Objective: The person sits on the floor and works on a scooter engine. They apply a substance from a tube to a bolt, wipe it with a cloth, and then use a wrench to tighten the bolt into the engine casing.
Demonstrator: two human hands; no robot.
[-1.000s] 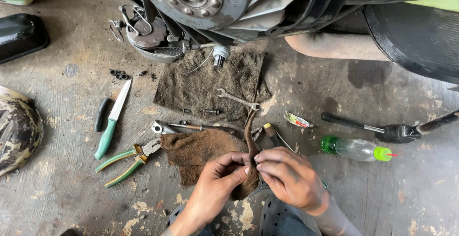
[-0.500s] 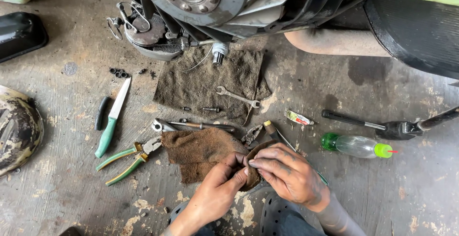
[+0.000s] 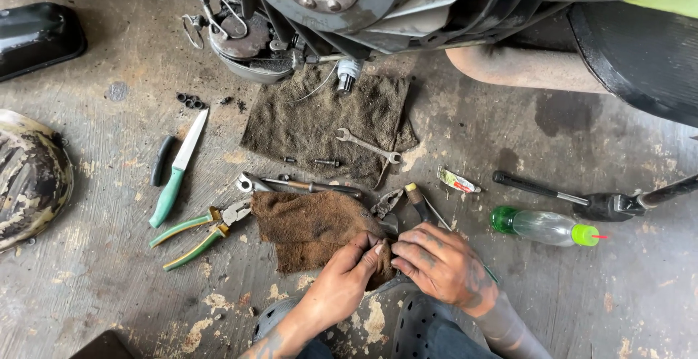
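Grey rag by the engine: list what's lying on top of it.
On the grey rag lie a wrench, two small bolts and, at its top edge, a spark plug cap with a thin wire. Anything beneath the rag is covered.

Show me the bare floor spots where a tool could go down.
Bare concrete lies left of the knife, toward the helmet, and right of the bottle. Around both hands, the brown rag and pliers, it is crowded.
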